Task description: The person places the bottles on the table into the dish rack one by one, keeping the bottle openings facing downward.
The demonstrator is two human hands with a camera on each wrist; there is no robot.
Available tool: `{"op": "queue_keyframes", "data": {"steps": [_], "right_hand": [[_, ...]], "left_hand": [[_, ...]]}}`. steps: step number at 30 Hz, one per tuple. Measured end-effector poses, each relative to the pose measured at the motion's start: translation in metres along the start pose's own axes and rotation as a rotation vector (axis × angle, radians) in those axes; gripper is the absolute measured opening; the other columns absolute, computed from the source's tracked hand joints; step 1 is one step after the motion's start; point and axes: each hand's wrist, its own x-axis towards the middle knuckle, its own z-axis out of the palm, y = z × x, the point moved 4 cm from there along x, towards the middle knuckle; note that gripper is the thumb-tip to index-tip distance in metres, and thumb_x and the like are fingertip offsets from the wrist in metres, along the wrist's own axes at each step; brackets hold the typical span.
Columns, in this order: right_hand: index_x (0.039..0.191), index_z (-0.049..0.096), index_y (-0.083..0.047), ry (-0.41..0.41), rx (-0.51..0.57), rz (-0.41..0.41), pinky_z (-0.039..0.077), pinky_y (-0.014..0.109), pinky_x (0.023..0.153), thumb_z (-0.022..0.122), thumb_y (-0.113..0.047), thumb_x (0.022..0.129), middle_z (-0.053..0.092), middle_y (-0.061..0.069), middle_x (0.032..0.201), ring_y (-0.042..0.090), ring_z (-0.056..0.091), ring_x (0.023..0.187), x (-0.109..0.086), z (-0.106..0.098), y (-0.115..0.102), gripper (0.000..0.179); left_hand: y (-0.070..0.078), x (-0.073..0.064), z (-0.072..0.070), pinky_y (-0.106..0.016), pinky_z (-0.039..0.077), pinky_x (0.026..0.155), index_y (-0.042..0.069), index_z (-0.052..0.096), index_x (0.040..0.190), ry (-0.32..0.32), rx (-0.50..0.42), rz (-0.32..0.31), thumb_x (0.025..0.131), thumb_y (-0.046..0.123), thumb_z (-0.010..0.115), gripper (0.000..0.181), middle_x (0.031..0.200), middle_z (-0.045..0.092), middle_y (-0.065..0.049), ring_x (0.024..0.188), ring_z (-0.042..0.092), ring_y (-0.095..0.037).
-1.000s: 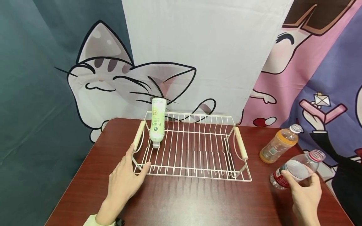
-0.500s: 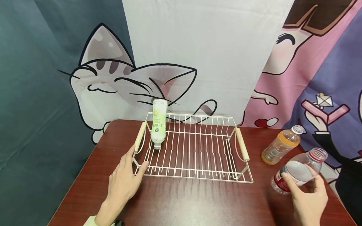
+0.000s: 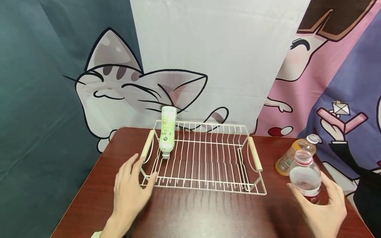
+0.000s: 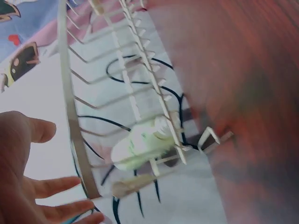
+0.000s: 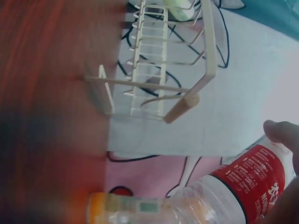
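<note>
In the head view my right hand [image 3: 325,205] grips a clear plastic bottle [image 3: 305,178], its capless-looking neck pointing up. The bottle's red label [image 5: 254,179] shows clearly in the right wrist view. My left hand [image 3: 129,193] is at the left front corner of a white wire dish rack [image 3: 202,189], fingers spread and holding nothing. Its fingertips are close to the rack's left wooden handle [image 3: 148,145]; whether they touch is unclear. A pale green bottle [image 3: 168,130] rests cap-down in the rack's left side. In the left wrist view, my left hand [image 4: 32,172] is beside the wire frame.
Behind the clear bottle, an orange-labelled bottle [image 3: 290,158] stands tilted in view on the dark red tabletop [image 3: 190,215], partly hidden. The rack's right wooden handle [image 3: 254,153] is to its left. A cartoon-printed cloth [image 3: 223,59] hangs behind the table.
My right hand has moved the clear bottle left and turned it from leaning right to nearly upright in view, now overlapping the orange-labelled bottle. My left hand has barely shifted.
</note>
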Motion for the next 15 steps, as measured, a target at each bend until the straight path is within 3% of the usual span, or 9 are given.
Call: {"op": "queue_keyframes", "data": {"steps": [4,6,8,11,13,15], "right_hand": [[0.143,0.078,-0.017,-0.045,-0.017,-0.151,0.03,0.02,0.104,0.102,-0.001,0.064,0.058,-0.042,0.125,-0.012,0.049,0.123,0.0,0.003,-0.016,0.083],[0.14,0.079,-0.015,-0.061,-0.019,-0.25,0.026,0.023,0.101,0.104,-0.028,0.073,0.056,-0.042,0.128,-0.015,0.046,0.124,0.001,0.006,-0.023,0.074],[0.137,0.079,-0.01,-0.062,-0.015,-0.362,0.02,0.026,0.101,0.098,-0.056,0.078,0.055,-0.039,0.131,-0.016,0.043,0.124,0.001,0.01,-0.029,0.077],[0.129,0.081,-0.004,-0.054,0.011,-0.531,0.017,0.027,0.104,0.075,-0.084,0.085,0.071,-0.011,0.122,-0.011,0.04,0.125,-0.001,0.019,-0.041,0.091],[0.124,0.082,-0.002,-0.051,0.027,-0.624,0.017,0.028,0.107,0.074,-0.079,0.091,0.073,0.012,0.115,-0.005,0.04,0.126,-0.004,0.024,-0.051,0.084],[0.121,0.082,-0.002,-0.061,0.026,-0.698,0.017,0.031,0.112,0.071,-0.074,0.095,0.069,0.03,0.112,0.009,0.051,0.119,-0.006,0.028,-0.061,0.078]], "left_hand": [[0.017,-0.001,-0.004,-0.056,0.045,0.103,0.007,0.074,0.137,0.092,-0.055,0.127,0.092,0.03,0.083,0.051,0.147,0.067,-0.014,0.134,0.061,-0.04],[0.026,-0.001,-0.007,-0.054,0.047,0.102,0.009,0.076,0.136,0.113,-0.074,0.171,0.091,0.028,0.083,0.05,0.144,0.07,-0.011,0.131,0.064,-0.037],[0.034,-0.001,-0.009,-0.052,0.048,0.102,0.011,0.076,0.137,0.111,-0.093,0.198,0.09,0.028,0.084,0.05,0.143,0.071,-0.008,0.128,0.067,-0.035],[0.044,-0.001,-0.01,-0.049,0.049,0.103,0.012,0.076,0.137,0.092,-0.112,0.223,0.091,0.03,0.084,0.05,0.142,0.073,-0.007,0.125,0.069,-0.035],[0.049,-0.002,-0.009,-0.049,0.049,0.106,0.012,0.076,0.137,0.068,-0.12,0.229,0.094,0.035,0.082,0.05,0.142,0.072,-0.007,0.125,0.07,-0.035],[0.053,-0.003,-0.008,-0.048,0.049,0.106,0.012,0.076,0.137,0.053,-0.12,0.24,0.098,0.04,0.079,0.049,0.141,0.073,-0.008,0.124,0.07,-0.036]]}}
